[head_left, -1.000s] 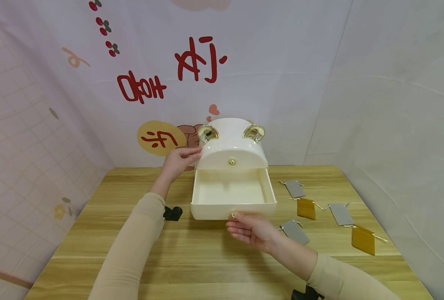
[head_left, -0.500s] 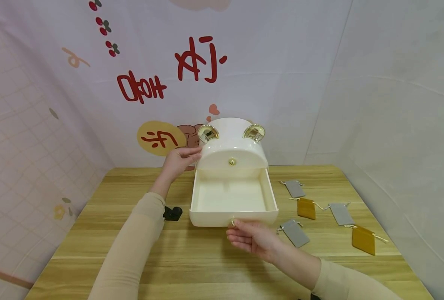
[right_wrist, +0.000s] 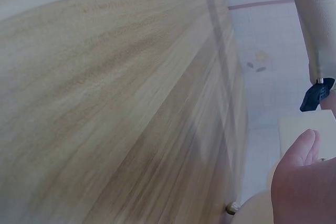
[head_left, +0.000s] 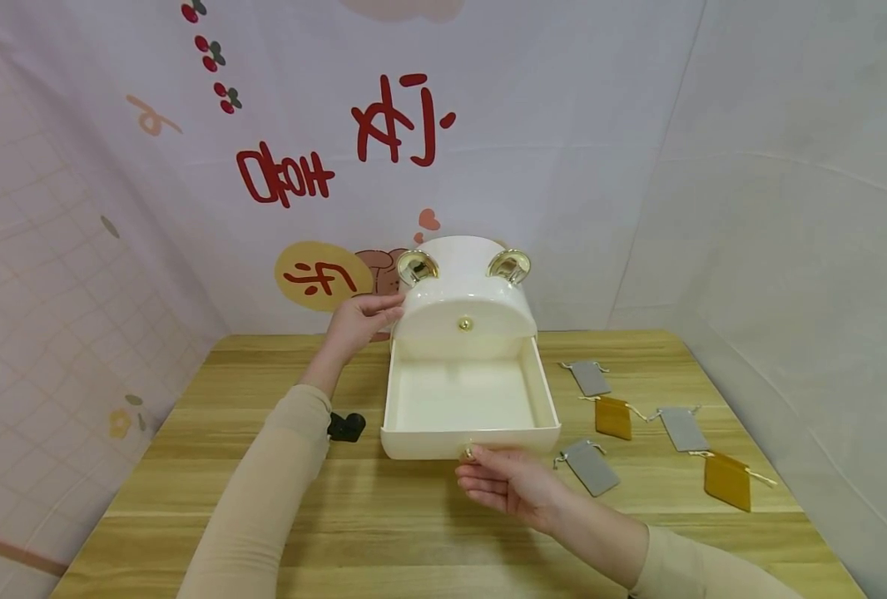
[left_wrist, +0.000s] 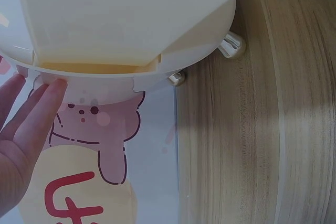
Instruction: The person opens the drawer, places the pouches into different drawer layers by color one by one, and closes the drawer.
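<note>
A cream storage box (head_left: 462, 258) with two gold ears stands at the back of the table. Its lower drawer (head_left: 462, 395) is pulled far out and holds nothing. My right hand (head_left: 514, 487) pinches the gold knob (head_left: 469, 452) on the drawer front between thumb and finger. At the box's left side, my left hand (head_left: 357, 324) rests straight fingers against the shell. In the left wrist view the fingertips (left_wrist: 59, 85) touch the box's edge, and gold feet (left_wrist: 231, 44) show beneath. A second gold knob (head_left: 465, 324) sits on the closed upper drawer.
Grey drawstring pouches (head_left: 592, 466) and mustard ones (head_left: 726, 481) lie on the right of the wooden table (head_left: 384, 532). Behind the box hangs a printed white cloth (head_left: 548, 183). A black wrist camera mount (head_left: 346, 427) sticks out beside the left forearm.
My right hand has drawn the lower drawer further out toward me, a lot at first and slightly more since. The left hand keeps its place on the box.
</note>
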The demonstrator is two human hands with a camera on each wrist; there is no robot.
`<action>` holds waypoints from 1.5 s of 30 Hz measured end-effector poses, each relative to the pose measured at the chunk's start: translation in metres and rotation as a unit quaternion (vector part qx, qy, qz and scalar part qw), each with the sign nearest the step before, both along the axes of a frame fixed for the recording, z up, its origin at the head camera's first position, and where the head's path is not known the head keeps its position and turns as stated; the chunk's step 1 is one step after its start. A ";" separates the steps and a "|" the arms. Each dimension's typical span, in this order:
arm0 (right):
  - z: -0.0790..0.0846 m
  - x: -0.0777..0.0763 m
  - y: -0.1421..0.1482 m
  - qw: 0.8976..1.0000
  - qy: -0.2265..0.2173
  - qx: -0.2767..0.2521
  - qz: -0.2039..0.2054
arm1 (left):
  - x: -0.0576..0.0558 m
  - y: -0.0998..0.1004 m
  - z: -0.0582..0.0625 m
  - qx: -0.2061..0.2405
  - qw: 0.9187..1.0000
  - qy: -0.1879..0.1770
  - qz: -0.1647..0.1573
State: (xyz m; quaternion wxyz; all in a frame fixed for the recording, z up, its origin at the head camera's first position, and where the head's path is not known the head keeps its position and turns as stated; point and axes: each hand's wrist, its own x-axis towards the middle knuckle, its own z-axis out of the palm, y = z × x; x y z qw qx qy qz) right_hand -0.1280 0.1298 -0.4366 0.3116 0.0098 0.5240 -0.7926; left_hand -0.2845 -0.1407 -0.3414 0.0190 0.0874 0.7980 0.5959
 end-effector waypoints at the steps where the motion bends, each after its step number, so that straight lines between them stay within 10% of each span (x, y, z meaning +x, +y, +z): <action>1: 0.000 0.001 0.000 1.000 0.001 0.000 0.000 | 0.000 0.000 -0.001 0.000 1.000 0.003 0.000; 24: -0.008 0.001 0.016 1.000 -0.012 0.013 0.004 | -0.012 -0.004 -0.015 0.005 1.000 0.012 0.011; 45: -0.015 -0.002 0.099 0.997 0.012 -0.014 0.073 | -0.013 -0.003 -0.018 0.011 1.000 0.018 0.012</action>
